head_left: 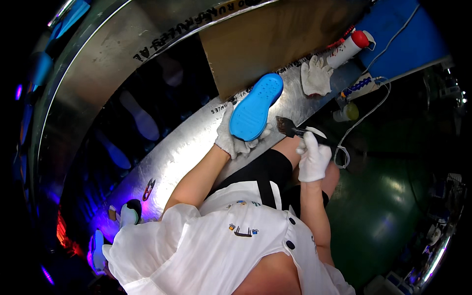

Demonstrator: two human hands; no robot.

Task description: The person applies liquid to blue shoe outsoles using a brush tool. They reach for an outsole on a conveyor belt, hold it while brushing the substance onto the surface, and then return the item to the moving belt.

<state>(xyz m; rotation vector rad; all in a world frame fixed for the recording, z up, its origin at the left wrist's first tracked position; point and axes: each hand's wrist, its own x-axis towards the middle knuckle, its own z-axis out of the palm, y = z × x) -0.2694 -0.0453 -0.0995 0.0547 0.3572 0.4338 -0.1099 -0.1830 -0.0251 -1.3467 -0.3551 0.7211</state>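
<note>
A bright blue shoe sole (pixel 255 110) is held up over the metal ledge by my left hand (pixel 230 135), in a grey-white knit glove. Its fingers wrap round the lower end of the sole, and some of them are hidden beneath it. My right hand (pixel 313 156), in a white glove, grips a black-handled brush (pixel 295 129). The brush's dark bristles point left toward the sole, with a gap between them.
Along the ledge (pixel 179 142) lie red-handled thread snips (pixel 148 189), an unworn glove (pixel 315 76) and a red-capped white bottle (pixel 349 48). A cardboard sheet (pixel 275 42) stands behind. Soles (pixel 140 115) sit in the dark opening at left. A white cable (pixel 361 123) hangs at right.
</note>
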